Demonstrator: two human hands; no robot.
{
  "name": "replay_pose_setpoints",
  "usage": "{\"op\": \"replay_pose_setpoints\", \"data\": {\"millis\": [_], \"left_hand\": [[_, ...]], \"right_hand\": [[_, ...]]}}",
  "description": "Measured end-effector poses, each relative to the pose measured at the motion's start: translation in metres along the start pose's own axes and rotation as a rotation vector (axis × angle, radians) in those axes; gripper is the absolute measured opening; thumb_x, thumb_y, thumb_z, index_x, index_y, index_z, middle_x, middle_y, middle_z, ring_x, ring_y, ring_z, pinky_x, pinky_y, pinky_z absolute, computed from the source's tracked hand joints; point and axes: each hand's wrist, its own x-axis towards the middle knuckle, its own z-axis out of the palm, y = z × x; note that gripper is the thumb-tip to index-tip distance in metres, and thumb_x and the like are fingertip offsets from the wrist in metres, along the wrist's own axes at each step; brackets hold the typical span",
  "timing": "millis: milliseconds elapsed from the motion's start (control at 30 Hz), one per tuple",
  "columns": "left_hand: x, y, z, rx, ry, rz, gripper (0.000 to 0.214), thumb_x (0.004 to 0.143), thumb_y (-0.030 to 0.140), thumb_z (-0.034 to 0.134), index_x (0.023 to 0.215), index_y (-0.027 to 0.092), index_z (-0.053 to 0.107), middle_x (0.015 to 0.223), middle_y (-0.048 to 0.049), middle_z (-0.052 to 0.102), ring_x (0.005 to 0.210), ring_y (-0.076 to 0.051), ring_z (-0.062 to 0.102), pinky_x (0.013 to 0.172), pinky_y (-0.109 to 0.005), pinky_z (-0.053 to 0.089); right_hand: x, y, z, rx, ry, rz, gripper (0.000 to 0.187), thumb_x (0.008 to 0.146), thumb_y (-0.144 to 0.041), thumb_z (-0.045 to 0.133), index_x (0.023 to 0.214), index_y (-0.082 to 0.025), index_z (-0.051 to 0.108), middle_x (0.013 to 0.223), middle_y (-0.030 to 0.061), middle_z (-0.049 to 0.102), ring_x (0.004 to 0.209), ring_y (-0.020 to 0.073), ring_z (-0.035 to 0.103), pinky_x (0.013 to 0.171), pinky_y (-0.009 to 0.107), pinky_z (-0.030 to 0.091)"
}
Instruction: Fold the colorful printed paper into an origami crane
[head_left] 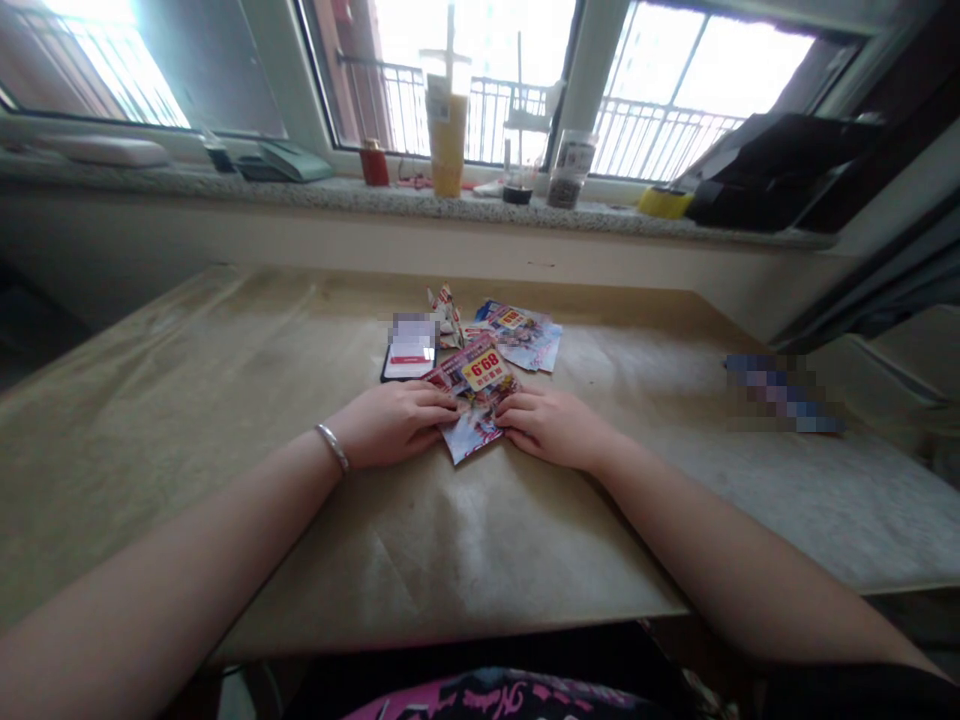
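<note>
A printed paper flyer (484,385) with a yellow price box lies at an angle on the table in front of me, its print upside down. My left hand (394,420), with a silver bangle at the wrist, has its fingers closed on the flyer's left edge. Opposite it, my right hand (551,425) grips the right edge, fingertips on the paper. Right behind stands a crumpled or folded piece of printed paper (446,315). A small stack of similar flyers (532,340) is fanned out at the back right. The phone (411,365) beside my left hand has its screen lit.
A tan cover spreads over the table (300,330). At the far right lies a blurred bluish item (780,395). Along the window sill (315,200) stand a tall cup of yellow drink (448,140), a red jar (373,163), a clear container (571,170) and a black bag-like object (765,180).
</note>
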Motion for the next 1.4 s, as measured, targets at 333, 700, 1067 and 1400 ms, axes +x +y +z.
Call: {"op": "replay_pose_setpoints", "data": {"millis": [333, 700, 1067, 1400], "left_hand": [[0.006, 0.016, -0.004, -0.089, -0.001, 0.027, 0.031, 0.086, 0.036, 0.057, 0.11, 0.019, 0.065, 0.116, -0.0084, 0.066, 0.106, -0.023, 0.062, 0.093, -0.039, 0.051], [0.008, 0.023, 0.0, 0.076, 0.097, 0.089, 0.029, 0.091, 0.041, 0.049, 0.101, 0.02, 0.066, 0.1, -0.006, 0.071, 0.087, -0.018, 0.067, 0.076, -0.028, 0.052], [0.012, 0.022, 0.006, -0.053, 0.103, -0.21, 0.021, 0.091, 0.027, 0.046, 0.081, 0.017, 0.061, 0.078, -0.0043, 0.066, 0.072, -0.015, 0.061, 0.066, -0.025, 0.046], [0.014, 0.01, 0.014, -0.164, 0.125, -0.389, 0.023, 0.088, 0.029, 0.048, 0.07, 0.016, 0.056, 0.079, -0.0049, 0.059, 0.076, -0.017, 0.054, 0.07, -0.029, 0.046]], "right_hand": [[0.002, -0.004, 0.001, 0.005, 0.011, 0.157, 0.018, 0.088, -0.02, 0.048, 0.086, -0.019, 0.066, 0.093, 0.0069, 0.07, 0.088, 0.018, 0.062, 0.077, 0.029, 0.048], [0.004, -0.004, 0.004, 0.059, 0.053, 0.166, 0.017, 0.089, -0.022, 0.049, 0.09, -0.02, 0.067, 0.096, 0.0041, 0.072, 0.088, 0.0172, 0.063, 0.078, 0.028, 0.048], [0.004, -0.001, 0.005, 0.176, 0.058, 0.113, 0.017, 0.087, -0.02, 0.052, 0.089, -0.022, 0.069, 0.098, 0.0024, 0.073, 0.09, 0.0167, 0.064, 0.083, 0.03, 0.049], [0.006, -0.005, 0.004, 0.141, 0.054, 0.272, 0.016, 0.085, -0.021, 0.054, 0.091, -0.02, 0.069, 0.089, 0.0055, 0.071, 0.082, 0.0164, 0.063, 0.074, 0.027, 0.047]]}}
